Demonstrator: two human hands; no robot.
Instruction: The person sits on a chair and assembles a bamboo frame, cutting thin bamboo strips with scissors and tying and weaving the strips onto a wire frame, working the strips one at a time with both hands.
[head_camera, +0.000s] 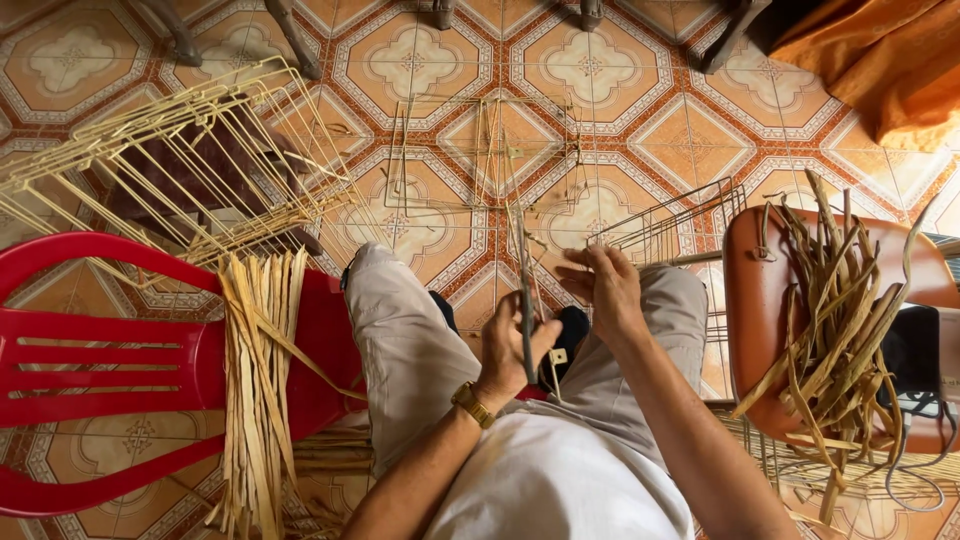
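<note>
I sit with my knees apart over a patterned tile floor. My left hand (512, 348), with a gold watch on its wrist, grips the upright rod of a thin wire frame (480, 155) that rises from my lap and spreads out over the floor ahead. My right hand (603, 285) is just right of that rod, fingers pinching a pale dried fibre strip against the frame. A small tag hangs below my left hand.
A red plastic chair (90, 360) on my left carries a bundle of pale dried strips (260, 370). A finished wire basket frame (190, 160) lies behind it. On my right, a brown seat (760, 320) holds darker dried strips (835, 310). Orange cloth (880, 55) lies top right.
</note>
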